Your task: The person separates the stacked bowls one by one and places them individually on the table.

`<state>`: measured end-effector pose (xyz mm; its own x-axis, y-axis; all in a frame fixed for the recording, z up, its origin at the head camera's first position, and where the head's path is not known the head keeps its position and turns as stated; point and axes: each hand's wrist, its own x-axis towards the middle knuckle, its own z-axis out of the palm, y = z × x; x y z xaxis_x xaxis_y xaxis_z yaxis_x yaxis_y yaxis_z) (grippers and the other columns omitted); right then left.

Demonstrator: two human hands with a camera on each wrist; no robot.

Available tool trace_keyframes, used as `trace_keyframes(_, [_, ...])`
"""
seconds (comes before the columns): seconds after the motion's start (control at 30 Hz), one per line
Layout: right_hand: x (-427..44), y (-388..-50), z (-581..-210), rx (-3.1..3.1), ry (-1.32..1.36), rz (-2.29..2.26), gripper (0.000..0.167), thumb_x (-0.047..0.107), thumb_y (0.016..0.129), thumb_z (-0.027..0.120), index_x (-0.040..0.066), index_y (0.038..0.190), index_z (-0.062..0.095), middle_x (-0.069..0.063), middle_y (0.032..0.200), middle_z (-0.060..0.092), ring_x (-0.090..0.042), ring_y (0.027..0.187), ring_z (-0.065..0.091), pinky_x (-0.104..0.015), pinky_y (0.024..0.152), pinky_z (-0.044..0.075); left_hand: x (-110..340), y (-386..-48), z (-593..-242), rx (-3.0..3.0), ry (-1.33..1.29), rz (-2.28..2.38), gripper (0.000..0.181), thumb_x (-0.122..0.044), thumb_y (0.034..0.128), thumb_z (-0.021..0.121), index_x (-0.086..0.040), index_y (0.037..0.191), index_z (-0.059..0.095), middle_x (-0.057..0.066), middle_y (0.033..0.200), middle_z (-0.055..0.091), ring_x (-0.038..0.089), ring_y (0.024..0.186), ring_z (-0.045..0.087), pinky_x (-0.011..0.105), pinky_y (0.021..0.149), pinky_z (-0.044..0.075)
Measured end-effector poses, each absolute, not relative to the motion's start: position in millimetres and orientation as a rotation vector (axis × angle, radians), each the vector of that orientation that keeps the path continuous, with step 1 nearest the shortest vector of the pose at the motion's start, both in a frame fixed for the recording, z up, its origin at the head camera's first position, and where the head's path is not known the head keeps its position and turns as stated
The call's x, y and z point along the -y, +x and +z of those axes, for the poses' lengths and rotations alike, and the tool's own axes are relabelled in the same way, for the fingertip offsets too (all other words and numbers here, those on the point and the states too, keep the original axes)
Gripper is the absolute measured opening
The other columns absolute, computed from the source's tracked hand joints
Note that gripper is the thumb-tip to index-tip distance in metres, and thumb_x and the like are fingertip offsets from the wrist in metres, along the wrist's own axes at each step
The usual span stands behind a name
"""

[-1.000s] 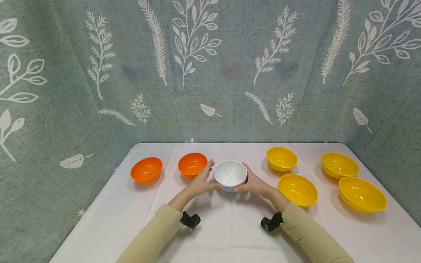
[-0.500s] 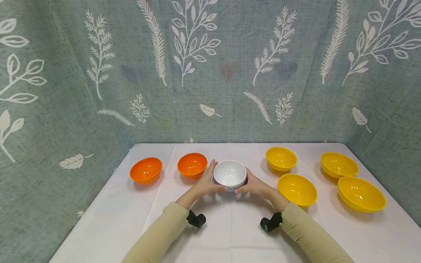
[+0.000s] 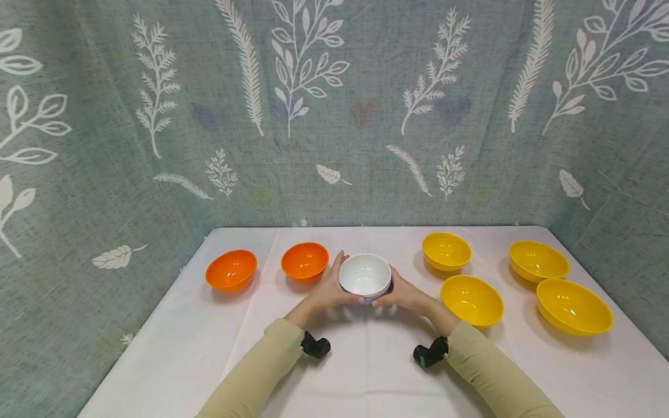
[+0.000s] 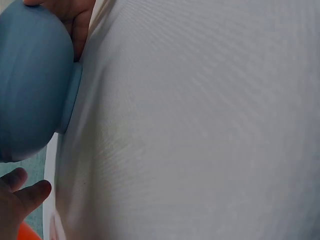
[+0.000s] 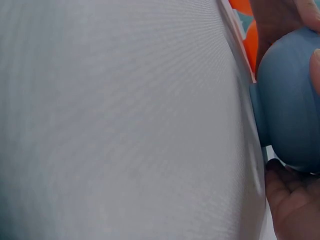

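In the head view a bowl [image 3: 364, 275], white inside and pale blue outside, is upright between both hands near the table's middle. My left hand [image 3: 330, 291] cups its left side, thumb in front and fingers reaching behind. On the opposite side my right hand [image 3: 403, 291] holds it, its thumb along the front. The right wrist view shows the blue outer wall [image 5: 290, 100] and its foot close to the cloth; whether it touches I cannot tell. The left fingertips [image 4: 35, 195] show below the bowl in the left wrist view, with a gap visible there.
Two orange bowls, one far left [image 3: 232, 270] and one beside my left hand [image 3: 305, 262], stand on the white-clothed table [image 3: 366, 371]. To the right are several yellow bowls, the nearest [image 3: 472, 301] close to my right forearm. A patterned curtain [image 3: 334, 197] encloses the back and sides.
My left hand has moved right and closed in against the bowl, its thumb now further round the front. The right hand and the bowl have hardly moved.
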<state>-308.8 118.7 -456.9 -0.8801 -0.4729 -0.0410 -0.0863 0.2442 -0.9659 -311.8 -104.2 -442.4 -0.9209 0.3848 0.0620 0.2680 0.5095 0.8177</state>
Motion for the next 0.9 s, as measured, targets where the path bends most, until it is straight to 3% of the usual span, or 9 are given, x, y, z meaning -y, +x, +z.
trace_keyframes(0.37, [-117.9, -310.1, -456.8, -2.212, -0.495, -1.659, 0.102, 0.022, 0.070, 0.080, 0.010, 0.145, 0.011, -0.014, 0.144, 0.027, -0.030, 0.129, 0.030, -0.049, 0.109, 0.020, 102.2, -312.3, -446.7, -2.597, 0.580, 1.462, 0.124, -0.046, 0.0593, 0.083, -0.013, 0.148, 0.002, 0.007, 0.151, 0.021, 0.029, 0.130, 0.031, 0.052, 0.108, 0.022])
trace_keyframes(0.9, [-117.8, -308.0, -454.1, -2.201, -0.475, -1.650, 0.101, 0.022, 0.071, 0.079, 0.013, 0.145, 0.011, -0.012, 0.145, 0.026, -0.028, 0.129, 0.030, -0.050, 0.108, 0.020, 103.9, -312.8, -443.7, -2.658, 0.597, 1.406, 0.116, -0.043, 0.0617, 0.082, -0.011, 0.148, 0.011, 0.009, 0.148, 0.026, 0.029, 0.129, 0.030, 0.051, 0.107, 0.025])
